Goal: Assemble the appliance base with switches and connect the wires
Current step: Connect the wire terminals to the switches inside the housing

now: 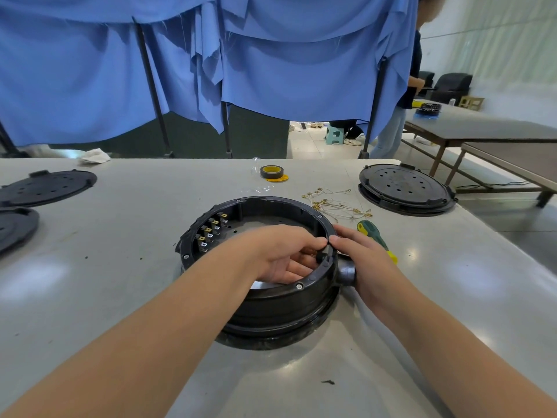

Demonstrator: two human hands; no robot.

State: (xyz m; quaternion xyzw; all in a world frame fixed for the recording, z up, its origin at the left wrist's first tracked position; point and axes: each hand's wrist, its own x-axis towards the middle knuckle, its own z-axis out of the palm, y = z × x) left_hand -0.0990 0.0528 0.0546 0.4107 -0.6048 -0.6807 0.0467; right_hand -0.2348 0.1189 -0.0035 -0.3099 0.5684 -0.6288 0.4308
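A round black appliance base (271,306) stands open side up in the middle of the grey table. Several switches with brass terminals (211,232) sit along its inner left wall. My left hand (280,254) reaches inside the ring at its right wall and pinches a small black part (320,255) against the rim. My right hand (366,267) lies on the outside of the base at the same spot, index finger on the rim, by a grey round knob (346,274). A bundle of thin wires with brass lugs (334,203) lies behind the base.
A green and yellow screwdriver (373,235) lies just right of my right hand. A tape roll (272,172) sits at the back. Black round covers lie at the far right (405,188) and left (45,188). Blue cloth hangs behind the table.
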